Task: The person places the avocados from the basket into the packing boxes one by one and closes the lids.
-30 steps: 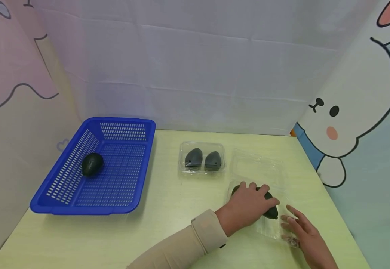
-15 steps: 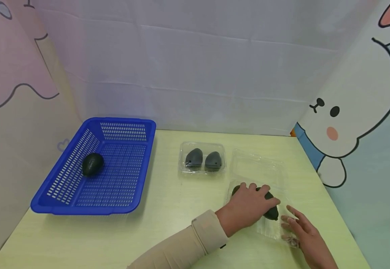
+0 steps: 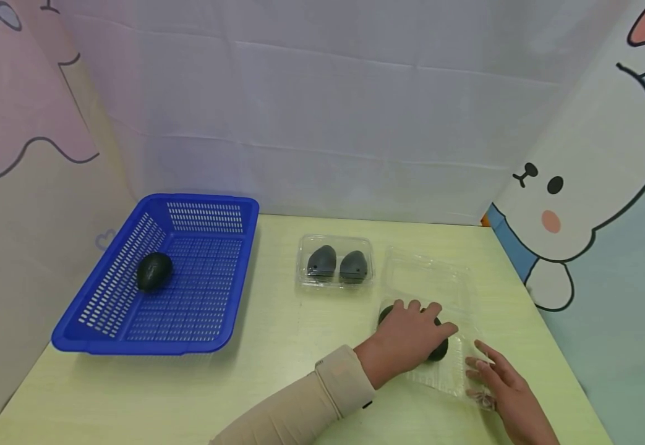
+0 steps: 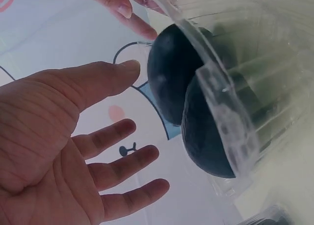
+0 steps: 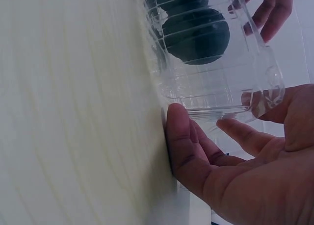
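Note:
Two dark green avocados (image 4: 169,73) lie side by side in a clear plastic clamshell box (image 3: 447,371). Its lid (image 3: 425,278) is folded back onto the table. My left hand (image 3: 405,337) is over the avocados, mostly covering them in the head view. In the left wrist view its thumb and fingers are spread, apart from the fruit. My right hand (image 3: 508,392) holds the near right end of the box. Seen from the right wrist, the thumb is at the rim and the fingers (image 5: 179,141) are against the outside wall.
A blue perforated basket (image 3: 227,309) stands at the left with one avocado (image 3: 154,271) in it. Behind the hands, a second clear box (image 3: 336,241) contains two dark avocado-like fruits (image 3: 322,261). A cloth backdrop (image 3: 322,123) rises at the table's back edge.
In the last half second my left hand has shifted slightly left, and the right-hand avocado under it has moved left too. My right hand stays at the box's end.

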`<control>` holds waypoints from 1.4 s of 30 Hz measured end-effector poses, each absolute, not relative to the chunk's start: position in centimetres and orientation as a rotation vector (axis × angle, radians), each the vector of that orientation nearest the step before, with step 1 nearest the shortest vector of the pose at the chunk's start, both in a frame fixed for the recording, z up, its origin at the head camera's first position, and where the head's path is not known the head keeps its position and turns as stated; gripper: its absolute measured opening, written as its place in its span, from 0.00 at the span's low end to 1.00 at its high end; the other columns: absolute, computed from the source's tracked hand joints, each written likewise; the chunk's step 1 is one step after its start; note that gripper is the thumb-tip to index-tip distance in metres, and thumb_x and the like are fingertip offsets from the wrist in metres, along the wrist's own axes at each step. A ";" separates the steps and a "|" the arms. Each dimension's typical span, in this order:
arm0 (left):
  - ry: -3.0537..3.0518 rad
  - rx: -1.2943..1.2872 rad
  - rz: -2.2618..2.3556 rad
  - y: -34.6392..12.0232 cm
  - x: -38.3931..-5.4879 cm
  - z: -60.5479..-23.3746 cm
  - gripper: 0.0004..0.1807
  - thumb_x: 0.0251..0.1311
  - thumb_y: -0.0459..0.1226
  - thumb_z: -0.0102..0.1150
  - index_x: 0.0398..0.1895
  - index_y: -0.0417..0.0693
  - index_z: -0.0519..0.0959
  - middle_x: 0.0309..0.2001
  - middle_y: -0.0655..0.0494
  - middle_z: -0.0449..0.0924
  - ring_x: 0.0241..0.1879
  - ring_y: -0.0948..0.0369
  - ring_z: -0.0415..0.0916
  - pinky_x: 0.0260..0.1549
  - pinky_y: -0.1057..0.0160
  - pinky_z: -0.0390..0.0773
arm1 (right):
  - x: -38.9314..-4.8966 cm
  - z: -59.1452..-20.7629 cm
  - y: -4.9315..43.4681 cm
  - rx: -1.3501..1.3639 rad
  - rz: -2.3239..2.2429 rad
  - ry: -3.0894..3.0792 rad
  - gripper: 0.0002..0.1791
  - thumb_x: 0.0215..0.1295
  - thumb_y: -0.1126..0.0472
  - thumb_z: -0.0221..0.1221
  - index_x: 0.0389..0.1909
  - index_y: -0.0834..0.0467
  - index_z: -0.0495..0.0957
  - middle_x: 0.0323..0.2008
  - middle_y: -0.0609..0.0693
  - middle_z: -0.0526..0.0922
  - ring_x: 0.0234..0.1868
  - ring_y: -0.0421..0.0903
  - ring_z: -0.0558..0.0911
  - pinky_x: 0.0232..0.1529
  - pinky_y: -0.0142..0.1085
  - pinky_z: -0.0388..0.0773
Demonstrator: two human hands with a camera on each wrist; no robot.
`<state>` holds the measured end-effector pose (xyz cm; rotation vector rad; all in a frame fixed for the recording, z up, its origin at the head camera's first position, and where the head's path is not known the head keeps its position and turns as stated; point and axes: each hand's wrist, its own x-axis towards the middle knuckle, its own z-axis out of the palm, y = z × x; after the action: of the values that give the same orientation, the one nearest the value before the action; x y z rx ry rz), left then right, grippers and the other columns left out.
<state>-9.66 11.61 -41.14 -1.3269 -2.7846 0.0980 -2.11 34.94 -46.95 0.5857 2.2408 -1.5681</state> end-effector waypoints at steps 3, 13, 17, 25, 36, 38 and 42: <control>-2.800 -1.323 0.093 11.5 -9.7 -41.0 0.29 0.76 0.44 0.57 0.75 0.78 0.65 0.70 0.61 0.68 0.59 0.56 0.74 0.56 0.54 0.76 | -2.2 -46.9 34.9 0.583 -1.551 2.247 0.35 0.84 0.44 0.42 0.84 0.49 0.46 0.76 0.64 0.61 0.61 0.40 0.75 0.51 0.38 0.81; -2.798 -1.239 0.077 10.7 -10.2 -40.4 0.26 0.78 0.45 0.54 0.74 0.78 0.67 0.69 0.60 0.68 0.57 0.56 0.75 0.53 0.54 0.76 | -2.4 -46.9 34.9 0.590 -1.539 2.246 0.35 0.85 0.44 0.41 0.84 0.49 0.45 0.77 0.65 0.60 0.71 0.57 0.68 0.52 0.40 0.80; -2.786 -1.206 0.056 10.2 -10.4 -40.0 0.26 0.77 0.44 0.56 0.74 0.76 0.68 0.68 0.59 0.69 0.56 0.55 0.76 0.50 0.55 0.77 | -2.5 -46.9 34.9 0.590 -1.517 2.251 0.36 0.84 0.43 0.41 0.84 0.50 0.44 0.77 0.66 0.59 0.74 0.62 0.64 0.55 0.43 0.79; -2.837 -1.109 0.038 8.7 -11.3 -38.7 0.33 0.68 0.53 0.65 0.74 0.74 0.67 0.69 0.58 0.68 0.56 0.55 0.76 0.49 0.56 0.79 | -2.6 -47.0 35.1 0.601 -1.493 2.250 0.38 0.83 0.40 0.43 0.84 0.49 0.44 0.77 0.65 0.60 0.74 0.63 0.63 0.58 0.47 0.78; -2.825 -1.020 -0.016 6.2 -12.7 -36.3 0.35 0.68 0.50 0.66 0.77 0.69 0.65 0.70 0.53 0.67 0.51 0.53 0.78 0.45 0.53 0.78 | -2.5 -47.1 35.4 0.584 -1.499 2.255 0.36 0.84 0.43 0.42 0.84 0.49 0.45 0.77 0.65 0.60 0.73 0.61 0.65 0.55 0.43 0.79; -2.832 -1.008 -0.005 5.8 -13.0 -36.0 0.36 0.68 0.50 0.65 0.77 0.68 0.65 0.71 0.52 0.67 0.51 0.53 0.78 0.46 0.53 0.78 | -2.5 -47.1 35.4 0.582 -1.499 2.256 0.36 0.84 0.43 0.42 0.84 0.49 0.45 0.77 0.65 0.60 0.74 0.61 0.65 0.55 0.44 0.79; -2.853 -0.972 0.013 4.9 -13.6 -35.4 0.38 0.67 0.52 0.66 0.78 0.67 0.63 0.71 0.52 0.66 0.53 0.52 0.78 0.47 0.51 0.79 | -2.5 -47.1 35.3 0.579 -1.489 2.262 0.36 0.84 0.42 0.42 0.84 0.49 0.45 0.77 0.65 0.60 0.75 0.62 0.64 0.58 0.49 0.78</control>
<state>-13.62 4.86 -35.45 -0.9717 -2.8530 0.0126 -2.51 35.33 -47.14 0.5793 2.2619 -1.4893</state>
